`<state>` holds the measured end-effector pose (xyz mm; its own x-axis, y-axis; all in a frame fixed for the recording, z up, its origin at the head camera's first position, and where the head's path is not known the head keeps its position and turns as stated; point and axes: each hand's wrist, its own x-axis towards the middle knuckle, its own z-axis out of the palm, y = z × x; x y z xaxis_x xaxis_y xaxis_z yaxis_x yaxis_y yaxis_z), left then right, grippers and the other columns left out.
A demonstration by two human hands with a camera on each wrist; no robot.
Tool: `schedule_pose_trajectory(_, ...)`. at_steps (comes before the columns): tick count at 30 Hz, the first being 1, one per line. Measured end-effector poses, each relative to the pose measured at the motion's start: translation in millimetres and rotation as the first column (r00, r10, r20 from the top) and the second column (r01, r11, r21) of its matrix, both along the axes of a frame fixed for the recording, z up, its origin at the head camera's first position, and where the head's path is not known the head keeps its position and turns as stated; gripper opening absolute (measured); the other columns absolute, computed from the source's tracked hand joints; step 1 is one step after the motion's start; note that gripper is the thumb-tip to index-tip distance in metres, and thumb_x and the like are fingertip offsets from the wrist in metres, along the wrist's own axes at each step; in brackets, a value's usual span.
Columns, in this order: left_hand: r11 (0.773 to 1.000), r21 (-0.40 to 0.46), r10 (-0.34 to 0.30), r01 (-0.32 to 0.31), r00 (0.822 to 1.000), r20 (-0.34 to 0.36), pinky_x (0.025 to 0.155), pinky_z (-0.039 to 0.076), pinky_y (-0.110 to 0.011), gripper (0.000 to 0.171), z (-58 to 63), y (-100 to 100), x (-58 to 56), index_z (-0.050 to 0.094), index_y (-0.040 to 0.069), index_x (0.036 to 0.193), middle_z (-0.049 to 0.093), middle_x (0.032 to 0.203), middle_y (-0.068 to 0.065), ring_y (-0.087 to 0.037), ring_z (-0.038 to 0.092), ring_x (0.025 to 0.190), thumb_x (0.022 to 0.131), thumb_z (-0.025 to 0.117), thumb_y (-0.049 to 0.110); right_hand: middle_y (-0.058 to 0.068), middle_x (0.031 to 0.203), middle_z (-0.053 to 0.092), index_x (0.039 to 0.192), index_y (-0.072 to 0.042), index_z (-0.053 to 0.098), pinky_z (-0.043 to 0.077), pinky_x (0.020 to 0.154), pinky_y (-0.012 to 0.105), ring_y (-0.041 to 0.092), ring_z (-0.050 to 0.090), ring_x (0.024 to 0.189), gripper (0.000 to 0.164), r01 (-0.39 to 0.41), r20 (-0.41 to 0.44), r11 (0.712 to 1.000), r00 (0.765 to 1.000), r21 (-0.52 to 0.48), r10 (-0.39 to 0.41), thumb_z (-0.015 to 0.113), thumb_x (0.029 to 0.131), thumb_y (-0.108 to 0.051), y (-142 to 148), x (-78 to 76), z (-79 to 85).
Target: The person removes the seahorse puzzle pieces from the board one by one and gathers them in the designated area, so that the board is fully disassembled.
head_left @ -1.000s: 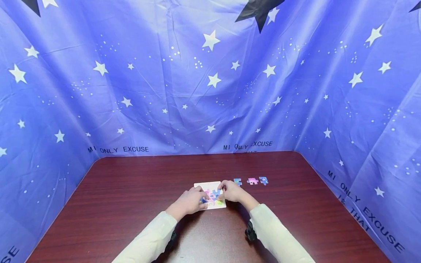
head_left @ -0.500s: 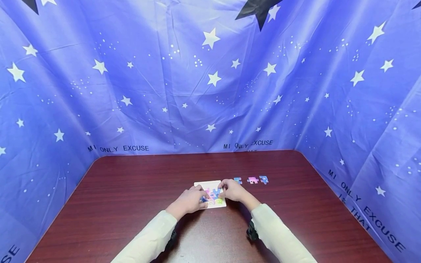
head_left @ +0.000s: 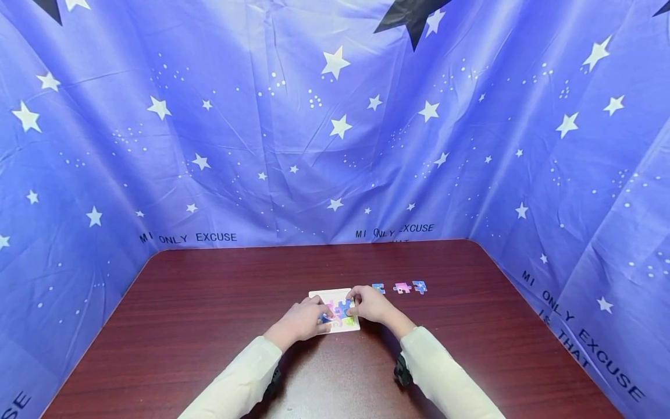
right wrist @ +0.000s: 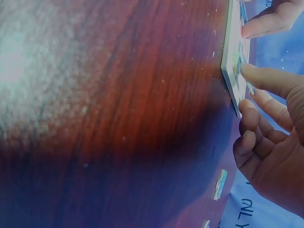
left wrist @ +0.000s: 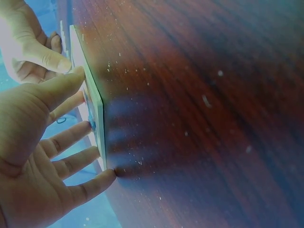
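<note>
A white-bordered puzzle board (head_left: 340,293) lies on the table, with pink, blue and green pieces in it. My left hand (head_left: 302,320) rests on the board's left side. Its fingers are spread and fairly straight, and the fingertips touch the board and its edge in the left wrist view. At the right side, my right hand (head_left: 370,304) pinches a blue puzzle piece (head_left: 344,307) between thumb and index finger, just over the board. The other right fingers are curled near the board's edge (right wrist: 230,71). Parts of the board are hidden under both hands.
Three loose puzzle pieces lie beyond my right hand: a blue one (head_left: 378,288), a pink one (head_left: 402,288) and another blue one (head_left: 419,287). The dark red wooden table (head_left: 209,291) is bordered by a blue star-patterned curtain (head_left: 293,145) at the back and sides.
My right thumb and fingers have shifted slightly at the blue piece, a little away from me. The left hand and the loose pieces stay in place.
</note>
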<state>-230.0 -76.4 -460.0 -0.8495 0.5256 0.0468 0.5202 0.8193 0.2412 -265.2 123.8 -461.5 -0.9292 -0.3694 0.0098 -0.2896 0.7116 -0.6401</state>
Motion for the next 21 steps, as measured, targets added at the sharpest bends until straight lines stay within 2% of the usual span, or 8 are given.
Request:
schedule_pose_trajectory(14, 1.000, -0.018, 0.013, -0.012, 1.000, 0.017, 0.073, 0.048, -0.040, 0.024, 0.7, 2.0, 0.7, 0.070, 0.020, 0.104, 0.057, 0.102, -0.001, -0.019, 0.054, 0.089, 0.083, 0.069, 0.033, 0.002, 0.068, 0.051, 0.094, -0.001, 0.063, 0.037, 0.053, 0.021, 0.010, 0.044, 0.057, 0.025, -0.018, -0.047, 1.000, 0.999, 0.008, 0.019, 0.076, 0.074, -0.010, 1.3, 2.6, 0.8)
schedule_pose_trajectory(21, 1.000, -0.016, 0.014, -0.014, 1.000, 0.014, 0.073, 0.048, -0.040, 0.024, 0.2, 1.5, 0.5, 0.070, 0.020, 0.103, 0.057, 0.102, -0.001, -0.019, 0.054, 0.089, 0.082, 0.069, 0.033, 0.001, 0.067, 0.050, 0.094, -0.002, 0.063, 0.036, 0.052, 0.022, 0.011, 0.045, 0.058, 0.025, -0.016, -0.041, 1.000, 0.999, 0.003, 0.016, 0.076, 0.075, -0.010, 0.6, 2.6, 2.0)
